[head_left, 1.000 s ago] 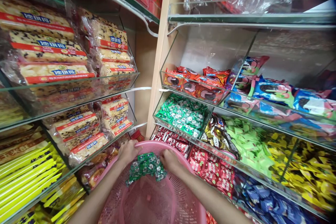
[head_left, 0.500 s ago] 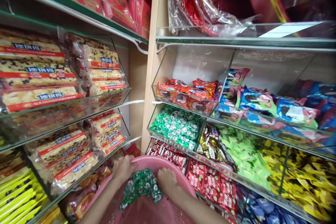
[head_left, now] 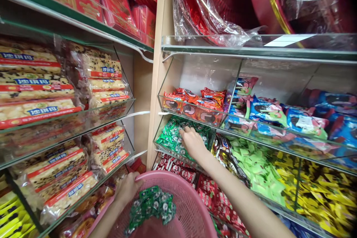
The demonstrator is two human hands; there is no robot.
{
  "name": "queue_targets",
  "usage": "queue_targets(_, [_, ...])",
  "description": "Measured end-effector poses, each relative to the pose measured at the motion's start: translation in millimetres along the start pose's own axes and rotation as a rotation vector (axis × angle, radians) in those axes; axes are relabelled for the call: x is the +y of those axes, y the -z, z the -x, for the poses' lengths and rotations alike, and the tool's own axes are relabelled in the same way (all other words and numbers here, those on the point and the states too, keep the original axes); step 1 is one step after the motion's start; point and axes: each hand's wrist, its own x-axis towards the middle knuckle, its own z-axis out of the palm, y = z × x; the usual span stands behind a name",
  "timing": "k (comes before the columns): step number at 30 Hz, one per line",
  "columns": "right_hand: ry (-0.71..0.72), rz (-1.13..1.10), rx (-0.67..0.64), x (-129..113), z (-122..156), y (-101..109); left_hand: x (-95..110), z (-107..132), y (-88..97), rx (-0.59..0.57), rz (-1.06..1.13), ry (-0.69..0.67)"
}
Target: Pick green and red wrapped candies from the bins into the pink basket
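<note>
Shop shelving on two sides, glass-fronted, meeting at a pale wooden upright; no counter in view.

Item 1, right hand (head_left: pixel 192 143): reaching forward and up, palm down, inside the glass bin (head_left: pixel 167 150) of green-wrapped sweets (head_left: pixel 170 135). The fingers are bent into the heap and touching it. Whether any wrappers are pinched between them I cannot tell from here.

Item 2, left hand (head_left: pixel 126 189): low and close to the body, clamped on the far rim of the pink basket (head_left: pixel 192 208).

Item 3, basket contents: a pile of the same green sweets (head_left: pixel 152 204), just right of the left hand and below the right forearm.

Item 4, surroundings: orange-red packets (head_left: pixel 195 102) one shelf above the right hand; red wrappers (head_left: pixel 181 165) directly beneath it; gold wrappers (head_left: pixel 227 148) and pale green sweets (head_left: pixel 256 160) to its right; wrapped rice-cake bars (head_left: pixel 64 178) left of the left hand.

Step, as I judge it: gathering green sweets at the bin, with the basket held beneath. A lift out would call for the fingers to close on a handful, then clear the bin's glass front wall before passing over the basket rim.
</note>
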Motion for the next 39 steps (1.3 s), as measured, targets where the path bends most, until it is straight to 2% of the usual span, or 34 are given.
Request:
queue_targets(5, [-0.027,0.084,0.047,1.2,-6.1,-24.6,-1.8,3.1,3.0,0.008,0.026,0.026])
queue_targets(8, [-0.037,0.083,0.08,-2.6,-5.9,-29.7,-4.9,2.9,1.1,0.017,0.028,0.024])
queue_targets(11, [-0.037,0.061,0.072,-3.8,-5.6,-26.9,-7.0,1.7,-0.6,0.01,0.025,0.023])
queue_targets(15, [0.004,-0.015,0.06,-3.5,2.0,-11.0,-7.8,0.7,-1.4,0.017,0.016,0.025])
queue_targets(18, [0.04,-0.183,0.095,-9.9,14.1,0.7,-7.1,0.9,-0.8,0.025,0.016,0.021])
queue_targets(20, [0.092,-0.366,0.112,-20.5,22.8,-1.1,-5.3,1.4,0.7,0.027,0.013,0.021])
queue_targets(22, [0.142,-0.551,0.062,-35.6,30.7,-15.0,-2.9,2.1,2.8,0.019,0.0,0.021])
queue_targets(25, [0.134,-0.713,-0.108,-59.1,41.8,-55.6,-0.8,3.4,5.6,0.014,0.0,0.031])
queue_targets(28, [0.042,-0.694,-0.253,-73.0,54.2,-101.6,-2.6,5.3,5.3,0.011,0.014,0.043])
queue_targets(30, [-0.003,-0.627,-0.305,-75.9,62.6,-124.2,-5.0,6.7,3.7,0.011,0.015,0.054])
queue_targets(33, [-0.009,-0.563,-0.367,-76.2,72.7,-140.7,-6.9,8.4,1.5,0.005,0.002,0.056])
queue_targets(36, [-0.041,-0.547,-0.432,-76.3,78.3,-145.1,-5.6,9.0,1.0,-0.016,-0.005,0.06])
queue_targets(39, [-0.104,-0.554,-0.44,-76.6,80.8,-150.0,-3.1,8.6,0.9,-0.036,-0.003,0.065])
